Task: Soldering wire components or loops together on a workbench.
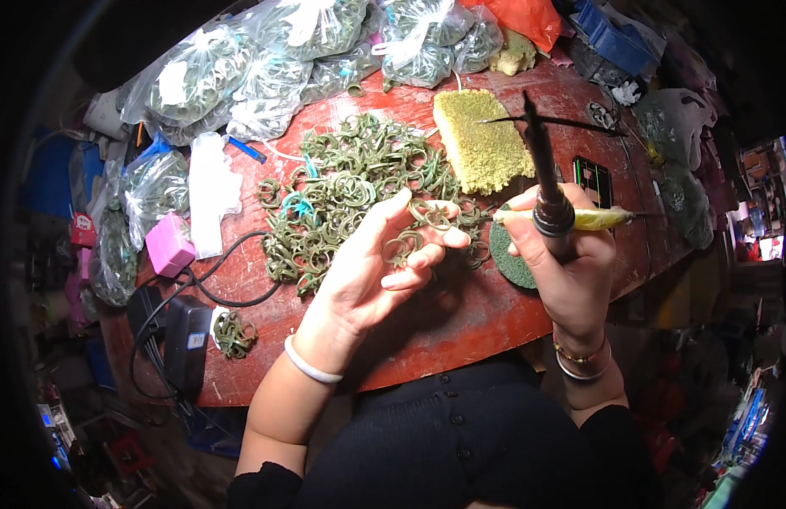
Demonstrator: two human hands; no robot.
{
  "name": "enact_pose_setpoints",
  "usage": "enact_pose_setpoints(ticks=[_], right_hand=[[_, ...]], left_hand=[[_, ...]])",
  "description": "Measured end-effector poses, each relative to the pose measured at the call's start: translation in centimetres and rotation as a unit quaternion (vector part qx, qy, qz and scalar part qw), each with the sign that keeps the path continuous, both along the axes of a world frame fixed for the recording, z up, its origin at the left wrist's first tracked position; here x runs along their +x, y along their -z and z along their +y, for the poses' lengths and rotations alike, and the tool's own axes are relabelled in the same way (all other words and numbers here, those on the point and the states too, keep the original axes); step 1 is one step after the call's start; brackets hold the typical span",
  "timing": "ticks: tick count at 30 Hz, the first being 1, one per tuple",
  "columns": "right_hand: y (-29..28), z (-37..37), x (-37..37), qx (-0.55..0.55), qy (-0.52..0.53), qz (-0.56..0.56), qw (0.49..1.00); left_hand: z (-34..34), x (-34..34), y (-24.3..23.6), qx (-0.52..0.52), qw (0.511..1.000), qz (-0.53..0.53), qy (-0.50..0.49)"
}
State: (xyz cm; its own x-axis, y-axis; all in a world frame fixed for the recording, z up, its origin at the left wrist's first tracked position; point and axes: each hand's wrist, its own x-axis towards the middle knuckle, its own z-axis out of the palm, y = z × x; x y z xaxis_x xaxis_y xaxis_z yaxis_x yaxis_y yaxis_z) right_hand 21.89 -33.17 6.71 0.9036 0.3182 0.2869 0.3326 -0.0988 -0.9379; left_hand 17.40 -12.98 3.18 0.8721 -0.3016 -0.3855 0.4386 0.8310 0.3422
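Left hand [372, 254] palm up, loosely curled around thin green rings [428, 215] above worktop [486, 318] centre. Right hand [571, 254] pinching slim, tapered yellow tool [603, 220], nearer right edge. Porous yellow sponge [480, 136] toward far edge.

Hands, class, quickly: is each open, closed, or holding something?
Left hand: loosely curled, holding green rings.
Right hand: closed on a yellow stick-like tool.

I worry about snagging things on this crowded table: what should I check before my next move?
1. Left hand holding green rings: ok.
2. Right hand gripping slim yellow tool: ok.
3. Black cord clear of ring pile: not ok, reaches its edge.
4. Phone away from ring pile: ok.
5. Upright black rod held by right hand: cannot tell.
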Motion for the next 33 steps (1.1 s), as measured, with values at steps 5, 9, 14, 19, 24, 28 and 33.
enact_pose_setpoints(ticks=[5, 9, 14, 19, 24, 28, 33], right_hand=[[0.5, 0.6, 0.5, -0.004, -0.05, -0.047, 0.998], [0.6, 0.8, 0.7, -0.009, -0.065, -0.099, 0.993], [0.8, 0.9, 0.7, 0.005, -0.116, -0.031, 0.993], [0.8, 0.6, 1.0, -0.041, -0.117, -0.09, 0.988], [1.0, 0.0, 0.9, -0.01, -0.058, 0.032, 0.998], [0.7, 0.3, 1.0, 0.035, -0.06, 0.085, 0.994], [1.1, 0.8, 1.1, 0.041, -0.071, 0.11, 0.991]], left_hand=[[0.3, -0.1, 0.8, -0.032, 0.999, -0.035, 0.02], [0.0, 0.0, 0.8, -0.034, 0.998, -0.047, 0.031], [0.1, -0.4, 0.7, -0.014, 0.999, -0.047, 0.018], [0.1, -0.2, 0.9, -0.014, 0.997, -0.063, 0.033], [-0.1, 0.0, 0.5, 0.016, 0.998, -0.037, 0.039], [-0.3, 0.0, 0.4, 0.041, 0.998, -0.023, 0.035], [-0.3, 0.0, 0.5, 0.063, 0.997, -0.01, 0.03]])
